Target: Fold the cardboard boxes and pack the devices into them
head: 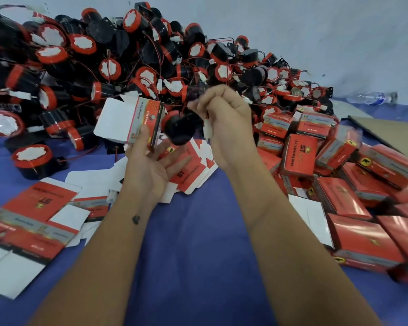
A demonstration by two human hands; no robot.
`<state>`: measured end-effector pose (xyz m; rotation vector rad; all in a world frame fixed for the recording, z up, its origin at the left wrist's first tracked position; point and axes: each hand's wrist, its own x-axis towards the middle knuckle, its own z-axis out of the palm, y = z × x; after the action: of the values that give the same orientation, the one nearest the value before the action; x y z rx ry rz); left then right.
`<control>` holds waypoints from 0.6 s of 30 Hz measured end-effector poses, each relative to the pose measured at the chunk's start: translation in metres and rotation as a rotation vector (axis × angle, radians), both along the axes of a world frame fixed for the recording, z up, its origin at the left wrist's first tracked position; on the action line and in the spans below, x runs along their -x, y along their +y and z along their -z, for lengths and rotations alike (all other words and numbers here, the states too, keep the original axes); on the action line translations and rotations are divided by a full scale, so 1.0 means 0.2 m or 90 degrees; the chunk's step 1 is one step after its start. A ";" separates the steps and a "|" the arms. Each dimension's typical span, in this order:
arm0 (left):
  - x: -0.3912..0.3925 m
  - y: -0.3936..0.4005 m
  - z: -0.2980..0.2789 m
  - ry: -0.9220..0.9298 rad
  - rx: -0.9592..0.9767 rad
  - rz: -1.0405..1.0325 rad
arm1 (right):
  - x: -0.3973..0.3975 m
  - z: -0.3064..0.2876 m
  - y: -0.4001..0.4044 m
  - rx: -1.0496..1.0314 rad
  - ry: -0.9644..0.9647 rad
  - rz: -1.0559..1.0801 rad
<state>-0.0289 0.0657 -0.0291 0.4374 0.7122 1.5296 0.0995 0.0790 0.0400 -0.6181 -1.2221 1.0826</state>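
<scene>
Red-and-white printed cardboard box (130, 120), folded open, sits pinched under the thumb of the palm-up left hand (149, 161); the raised right hand (224, 123) (fingers curled, knuckles up) grips a black cylindrical device (183, 131) just beside the box.

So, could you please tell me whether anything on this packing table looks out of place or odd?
One thing: a clear plastic water bottle lies on its side at the far right edge of the device pile, the only item that is neither a device nor packaging. Otherwise it is only working clutter: flat box blanks scattered left and packed boxes heaped right.
</scene>
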 end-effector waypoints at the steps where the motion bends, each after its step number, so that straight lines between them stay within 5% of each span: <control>1: 0.00 -0.01 0.00 -0.003 0.001 -0.002 | 0.00 0.04 -0.02 0.010 -0.036 0.035; 12: 0.00 0.04 0.03 0.073 -0.026 -0.178 | -0.12 0.41 -0.04 0.107 -0.351 0.290; 18: -0.05 0.02 0.10 0.556 -0.119 -0.236 | -0.09 0.41 -0.05 0.031 -0.548 0.310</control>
<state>-0.0197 0.0688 -0.0486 1.2045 1.3807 1.7426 0.1172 0.0697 -0.0426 -1.4230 -1.6405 0.4169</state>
